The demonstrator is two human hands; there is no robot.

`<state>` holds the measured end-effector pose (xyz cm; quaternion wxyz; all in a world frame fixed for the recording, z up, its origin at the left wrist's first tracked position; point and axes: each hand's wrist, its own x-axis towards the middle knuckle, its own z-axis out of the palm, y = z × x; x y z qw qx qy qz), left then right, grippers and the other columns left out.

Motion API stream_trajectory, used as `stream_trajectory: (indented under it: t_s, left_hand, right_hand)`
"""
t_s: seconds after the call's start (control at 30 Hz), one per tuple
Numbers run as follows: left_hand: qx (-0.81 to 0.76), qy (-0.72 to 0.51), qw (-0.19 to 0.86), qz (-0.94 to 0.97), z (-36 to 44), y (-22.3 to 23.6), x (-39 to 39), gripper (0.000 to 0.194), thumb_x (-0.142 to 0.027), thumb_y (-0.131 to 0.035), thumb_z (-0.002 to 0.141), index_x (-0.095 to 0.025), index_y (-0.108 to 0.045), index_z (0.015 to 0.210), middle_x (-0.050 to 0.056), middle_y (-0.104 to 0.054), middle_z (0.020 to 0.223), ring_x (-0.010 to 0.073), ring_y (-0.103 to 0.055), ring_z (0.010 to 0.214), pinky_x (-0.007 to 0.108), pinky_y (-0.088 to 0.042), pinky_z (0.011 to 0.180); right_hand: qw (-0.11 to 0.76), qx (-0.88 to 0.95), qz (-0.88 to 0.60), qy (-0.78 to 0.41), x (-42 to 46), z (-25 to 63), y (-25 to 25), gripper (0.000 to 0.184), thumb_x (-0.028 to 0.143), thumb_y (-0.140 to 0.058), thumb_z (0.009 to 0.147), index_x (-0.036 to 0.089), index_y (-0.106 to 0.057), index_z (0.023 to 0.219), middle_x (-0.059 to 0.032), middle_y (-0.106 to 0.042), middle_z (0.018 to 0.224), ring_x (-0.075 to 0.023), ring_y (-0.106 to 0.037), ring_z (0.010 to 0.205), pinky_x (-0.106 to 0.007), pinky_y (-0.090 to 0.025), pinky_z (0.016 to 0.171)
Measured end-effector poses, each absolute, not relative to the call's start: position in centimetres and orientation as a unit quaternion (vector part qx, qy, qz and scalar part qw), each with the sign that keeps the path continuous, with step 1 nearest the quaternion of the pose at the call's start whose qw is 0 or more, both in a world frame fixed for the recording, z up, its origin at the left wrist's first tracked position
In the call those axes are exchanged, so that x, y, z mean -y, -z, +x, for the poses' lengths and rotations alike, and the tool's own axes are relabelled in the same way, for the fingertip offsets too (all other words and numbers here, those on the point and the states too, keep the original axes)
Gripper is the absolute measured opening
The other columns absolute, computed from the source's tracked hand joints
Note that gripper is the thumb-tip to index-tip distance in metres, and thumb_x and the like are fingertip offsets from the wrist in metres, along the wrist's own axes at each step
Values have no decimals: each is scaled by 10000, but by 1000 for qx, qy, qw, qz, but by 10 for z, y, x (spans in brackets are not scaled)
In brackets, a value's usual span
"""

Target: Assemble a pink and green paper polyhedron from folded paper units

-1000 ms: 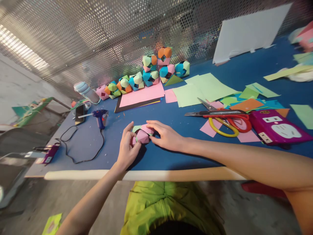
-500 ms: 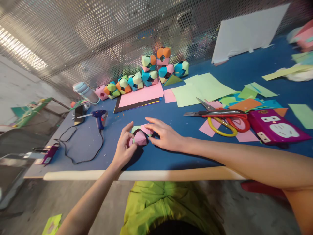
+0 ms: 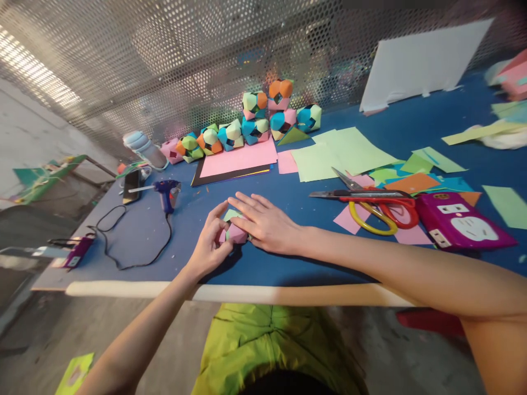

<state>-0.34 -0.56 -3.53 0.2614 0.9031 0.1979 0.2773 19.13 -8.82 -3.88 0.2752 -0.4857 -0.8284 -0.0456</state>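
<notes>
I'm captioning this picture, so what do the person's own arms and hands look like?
The left hand and right hand are ungloved, with no ring, watch or bracelet visible. Both forearms are bare, no sleeve showing. A gathered yellow-green garment covers the lap.

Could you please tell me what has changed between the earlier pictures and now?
The right hand has moved leftward and now covers more of the pink and green folded-paper shape. The left hand keeps holding it. The blue plastic glue gun and purple plastic power socket are unmoved.
</notes>
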Motion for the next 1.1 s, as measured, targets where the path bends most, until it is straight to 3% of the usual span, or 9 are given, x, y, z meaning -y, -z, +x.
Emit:
stream_trajectory:
  t_s: [0.1, 0.23, 0.37, 0.7, 0.83, 0.97, 1.1]
  left_hand:
    - [-186, -290, 290, 893, -2, 40, 6, 158, -313, -553, 867, -215, -485, 970, 164, -377, 1493, 292, -361, 1406, 537, -357, 1104]
    - [-195, -314, 318, 873, 1, 46, 5, 325, -436, -457, 929, -233, -469, 1182, 160, -348, 1516, 280, -357, 1410, 501, -404, 1087]
    - [-217, -318, 307, 870, 3, 47, 4, 410, -451, -349, 967, -229, -462, 1292, 150, -394, 1492, 264, -415, 1372, 467, -451, 1053]
    - [-326, -301, 307, 842, 0, 45, 9, 315, -424, -454, 932, -204, -509, 1151, 145, -486, 1407, 242, -558, 1227, 430, -518, 968]
    - [-334, -299, 334, 830, -14, 44, 18, 358, -388, -503, 912, -231, -482, 1234, 136, -409, 1479, 264, -476, 1321, 454, -493, 1007]
    - [-316, -300, 285, 854, -26, 42, 34, 504, -357, -641, 834, -246, -458, 1290, 155, -374, 1495, 297, -375, 1394, 470, -488, 1014]
    - [-318, -320, 222, 865, -26, 43, 44, 367, -309, -668, 822, -236, -528, 1153, 151, -469, 1408, 283, -462, 1330, 437, -535, 953]
  right_hand:
    - [289, 823, -486, 58, 88, 190, 43, 395, 95, -482, 862, 101, -560, 1249, -205, -353, 1523, -304, -271, 1447, -541, -285, 1136]
    - [296, 826, -475, 63, 89, 190, 48, 406, 165, -531, 862, 111, -555, 1263, -195, -367, 1518, -305, -281, 1442, -540, -295, 1132]
    - [302, 834, -459, 55, 91, 189, 50, 395, 239, -580, 858, 130, -576, 1238, -189, -359, 1525, -308, -272, 1445, -556, -275, 1136]
    - [305, 836, -454, 49, 95, 187, 50, 431, 288, -637, 834, 94, -598, 1217, -227, -366, 1509, -346, -282, 1435, -583, -253, 1139]
    - [304, 835, -456, 44, 95, 188, 50, 354, 302, -624, 845, 106, -628, 1139, -225, -366, 1509, -354, -275, 1437, -594, -247, 1135]
    - [297, 835, -461, 45, 95, 189, 49, 350, 316, -602, 860, 119, -617, 1149, -216, -364, 1514, -346, -273, 1440, -584, -252, 1138]
    - [295, 835, -462, 58, 95, 189, 48, 356, 344, -599, 866, 109, -616, 1133, -227, -364, 1510, -350, -273, 1440, -567, -265, 1139]
